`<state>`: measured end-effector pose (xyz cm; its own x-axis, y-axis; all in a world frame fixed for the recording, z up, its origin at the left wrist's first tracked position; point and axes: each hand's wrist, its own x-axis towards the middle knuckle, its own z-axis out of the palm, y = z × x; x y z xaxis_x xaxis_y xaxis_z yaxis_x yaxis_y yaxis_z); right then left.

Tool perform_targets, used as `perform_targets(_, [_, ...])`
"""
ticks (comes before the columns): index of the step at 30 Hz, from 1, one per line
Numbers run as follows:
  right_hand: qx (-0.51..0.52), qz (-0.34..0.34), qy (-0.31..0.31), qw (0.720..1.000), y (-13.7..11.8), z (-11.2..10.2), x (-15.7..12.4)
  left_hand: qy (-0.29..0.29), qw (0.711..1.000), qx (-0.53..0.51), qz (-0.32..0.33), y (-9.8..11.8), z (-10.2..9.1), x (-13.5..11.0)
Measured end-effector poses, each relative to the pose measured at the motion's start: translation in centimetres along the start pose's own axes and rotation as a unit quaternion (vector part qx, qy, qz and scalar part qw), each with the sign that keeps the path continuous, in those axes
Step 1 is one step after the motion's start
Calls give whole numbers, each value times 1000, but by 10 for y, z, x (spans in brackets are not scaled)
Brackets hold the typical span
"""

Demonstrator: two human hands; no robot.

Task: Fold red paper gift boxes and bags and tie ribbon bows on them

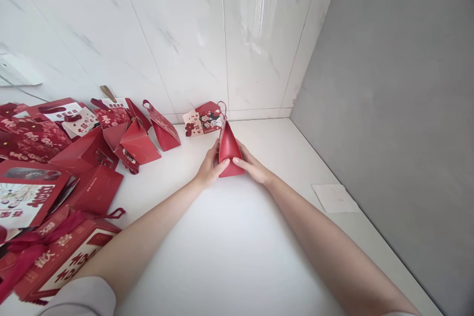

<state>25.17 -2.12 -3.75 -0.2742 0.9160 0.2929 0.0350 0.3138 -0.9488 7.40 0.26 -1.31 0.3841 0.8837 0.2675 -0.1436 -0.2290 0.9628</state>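
Note:
A small red paper gift bag (228, 149) with a loop handle and a printed cartoon flap stands on the white table (237, 237) near the back wall. My left hand (209, 168) presses against its left side, thumb on the front face. From the other side my right hand (251, 164) grips it, fingers curled around the bag's lower edge. Both hands close on the bag between them.
Several red gift bags and boxes (137, 140) are piled at the left, with larger printed red boxes (62, 256) at the near left. A white paper sheet (335, 197) lies by the grey wall (400, 108) on the right. White tiles rise behind.

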Motion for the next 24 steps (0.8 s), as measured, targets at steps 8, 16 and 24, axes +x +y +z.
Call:
perform_targets(8, [5,-22,23,999,1,1,-1,-5,999,44,-22,1,1,-6])
perform_targets(16, [5,5,25,1000,7,0,-5,-36,965,199,-166,75,-35,-38])
perform_targets(24, [11,30,33,999,6,1,-9,218,880,377,-190,199,-78,-108])
